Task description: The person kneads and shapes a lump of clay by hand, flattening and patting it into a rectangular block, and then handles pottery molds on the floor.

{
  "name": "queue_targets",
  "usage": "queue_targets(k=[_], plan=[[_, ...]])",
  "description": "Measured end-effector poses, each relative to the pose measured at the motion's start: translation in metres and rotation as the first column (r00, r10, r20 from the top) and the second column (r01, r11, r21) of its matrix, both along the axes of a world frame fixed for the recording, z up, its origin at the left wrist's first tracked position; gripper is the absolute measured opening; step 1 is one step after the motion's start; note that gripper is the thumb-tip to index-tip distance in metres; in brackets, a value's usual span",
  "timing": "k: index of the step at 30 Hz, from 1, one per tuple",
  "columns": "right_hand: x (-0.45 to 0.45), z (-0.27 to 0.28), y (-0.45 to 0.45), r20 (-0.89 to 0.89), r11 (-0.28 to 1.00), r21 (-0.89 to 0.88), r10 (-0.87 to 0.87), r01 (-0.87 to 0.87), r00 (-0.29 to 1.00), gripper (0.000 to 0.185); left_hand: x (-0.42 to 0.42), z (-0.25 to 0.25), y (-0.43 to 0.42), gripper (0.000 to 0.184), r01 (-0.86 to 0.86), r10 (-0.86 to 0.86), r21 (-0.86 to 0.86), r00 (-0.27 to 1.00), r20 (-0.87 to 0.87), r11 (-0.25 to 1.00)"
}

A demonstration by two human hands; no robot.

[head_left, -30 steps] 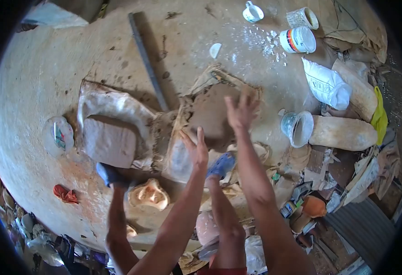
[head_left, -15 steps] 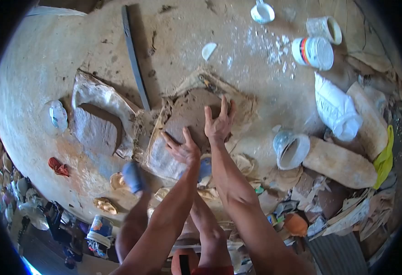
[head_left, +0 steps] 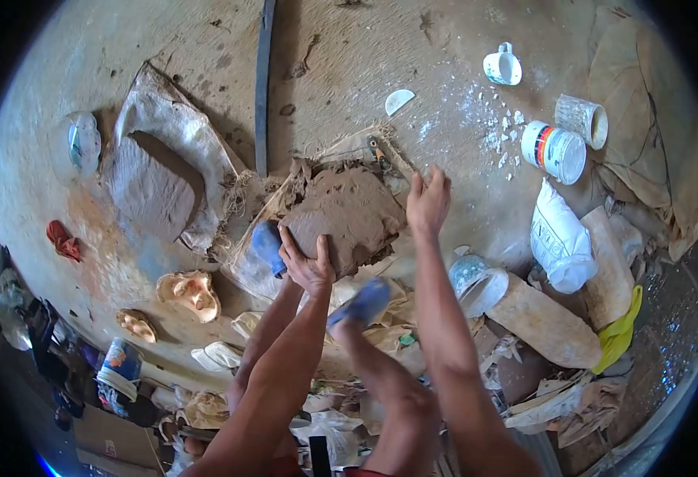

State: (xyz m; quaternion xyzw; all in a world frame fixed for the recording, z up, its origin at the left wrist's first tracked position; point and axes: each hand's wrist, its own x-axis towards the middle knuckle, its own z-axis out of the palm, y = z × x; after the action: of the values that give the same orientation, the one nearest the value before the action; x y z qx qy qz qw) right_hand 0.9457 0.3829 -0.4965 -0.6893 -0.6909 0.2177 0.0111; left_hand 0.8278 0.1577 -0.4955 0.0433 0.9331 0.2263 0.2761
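Note:
A thick lump of brown clay (head_left: 341, 215) lies on a frayed woven sack (head_left: 242, 266) on the floor. My left hand (head_left: 309, 266) rests on the clay's near side with its fingers spread. My right hand (head_left: 430, 203) is off the clay, to its right; its fingers are curled at the sack's raised right edge, which runs taut up to the thumb. A small dark-and-orange tool (head_left: 377, 153) lies on the sack beyond the clay. My left foot in a blue shoe (head_left: 268, 248) is against the clay's left side; the other blue shoe (head_left: 362, 302) is blurred, just below.
To the left a second clay block (head_left: 154, 191) sits on another sack. A long dark bar (head_left: 263, 95) lies beyond. On the right are a mug (head_left: 502, 65), a white tub (head_left: 554, 151), a white bag (head_left: 560, 238) and a bucket (head_left: 476, 286). Moulded pieces (head_left: 190, 294) lie lower left.
My right hand has left the clay's top and moved right to the sack's edge. My left hand stays on the clay. My feet have stepped up close to it, and the view has shifted.

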Motion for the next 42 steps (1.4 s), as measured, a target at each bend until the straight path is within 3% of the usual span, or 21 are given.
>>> queue_targets(k=[2,3,5,8,10,13,17,19,22,24,25,27,30,32,34,36,37,38,39,40,42], plan=[[-0.013,-0.029,0.041,-0.034,0.944,-0.314,0.098,-0.103,0.995,0.052,0.001,-0.01,-0.014,0.101,0.031,-0.029,0.075,0.999,-0.028,0.997],[-0.024,-0.037,0.05,-0.036,0.933,-0.334,0.129,-0.134,0.991,0.052,0.0,-0.006,-0.013,0.1,0.018,-0.017,0.051,1.0,-0.017,0.999],[-0.049,-0.053,0.065,0.127,0.778,-0.574,0.393,-0.255,0.911,0.059,-0.001,-0.005,-0.012,0.1,0.001,0.001,0.056,1.0,-0.03,0.998],[-0.058,-0.107,0.056,0.19,0.747,-0.557,0.539,-0.361,0.821,0.059,-0.004,0.0,-0.005,0.101,-0.051,0.052,0.039,0.998,-0.04,0.998],[-0.063,-0.117,0.053,0.189,0.743,-0.522,0.58,-0.419,0.792,0.061,-0.003,-0.001,-0.01,0.103,0.001,0.001,0.034,0.999,-0.045,0.999],[-0.075,-0.12,0.06,0.205,0.67,-0.625,0.635,-0.4,0.745,0.063,-0.006,-0.004,-0.01,0.101,-0.032,0.034,0.027,0.995,-0.094,0.999],[-0.111,-0.085,0.091,-0.019,0.699,-0.303,0.676,-0.648,0.737,0.037,-0.006,-0.001,-0.015,0.097,-0.08,0.082,0.068,0.996,-0.025,0.995],[-0.135,-0.093,0.12,-0.083,0.638,-0.186,0.748,-0.748,0.658,0.037,-0.001,-0.002,-0.017,0.099,-0.135,0.138,0.081,0.99,-0.036,0.988],[-0.172,-0.08,0.13,0.03,0.543,-0.209,0.835,-0.813,0.55,0.04,0.005,-0.002,-0.012,0.1,-0.164,0.172,0.086,0.981,-0.095,0.983],[-0.185,-0.073,0.116,0.091,0.365,0.178,0.918,-0.914,0.385,0.049,0.008,-0.003,-0.01,0.102,-0.13,0.132,0.022,0.982,-0.135,0.991],[-0.188,-0.07,0.099,0.01,0.257,0.193,0.964,-0.947,0.264,0.058,0.009,-0.004,-0.01,0.105,-0.158,0.164,0.06,0.98,-0.116,0.986],[-0.19,-0.031,0.042,-0.253,0.104,-0.04,0.961,-0.994,0.111,0.06,0.011,-0.003,-0.008,0.107,-0.21,0.218,0.06,0.96,-0.178,0.976],[-0.166,-0.008,-0.055,-0.348,-0.08,-0.01,0.935,-0.997,-0.072,0.062,0.016,-0.002,-0.008,0.107,-0.308,0.329,0.124,0.917,-0.225,0.943],[-0.145,-0.016,-0.097,-0.187,-0.066,-0.006,0.98,-0.998,-0.064,0.067,0.024,-0.006,-0.004,0.099,-0.688,0.68,0.085,0.679,-0.277,0.721],[-0.144,-0.018,-0.105,-0.163,-0.082,-0.038,0.984,-0.996,-0.075,0.067,0.051,-0.012,0.009,0.093,-0.847,0.839,-0.073,0.531,-0.117,0.526],[-0.133,-0.018,-0.101,-0.128,-0.104,-0.094,0.988,-0.99,-0.091,0.067,0.059,0.014,0.014,0.092,-0.965,0.942,0.051,0.263,0.208,0.258],[-0.141,-0.021,-0.098,-0.203,-0.107,-0.134,0.976,-0.985,-0.078,0.067,0.05,0.007,0.008,0.092,-0.971,0.949,0.078,0.239,0.206,0.227],[-0.145,-0.024,-0.1,-0.272,-0.11,-0.19,0.961,-0.976,-0.055,0.066,0.052,-0.007,0.005,0.091,-0.953,0.938,0.076,0.302,0.169,0.293],[-0.145,-0.021,-0.102,-0.267,-0.099,-0.208,0.963,-0.973,-0.041,0.065,0.06,-0.007,0.009,0.091,-0.931,0.918,0.056,0.365,0.154,0.361],[-0.143,-0.016,-0.105,-0.246,-0.114,-0.217,0.968,-0.969,-0.059,0.065,0.065,-0.008,0.012,0.091,-0.938,0.921,0.056,0.346,0.177,0.341],[-0.147,-0.014,-0.115,-0.219,-0.092,-0.182,0.974,-0.979,-0.051,0.065,0.057,-0.004,0.008,0.086,-0.943,0.942,0.028,0.334,0.033,0.333]])
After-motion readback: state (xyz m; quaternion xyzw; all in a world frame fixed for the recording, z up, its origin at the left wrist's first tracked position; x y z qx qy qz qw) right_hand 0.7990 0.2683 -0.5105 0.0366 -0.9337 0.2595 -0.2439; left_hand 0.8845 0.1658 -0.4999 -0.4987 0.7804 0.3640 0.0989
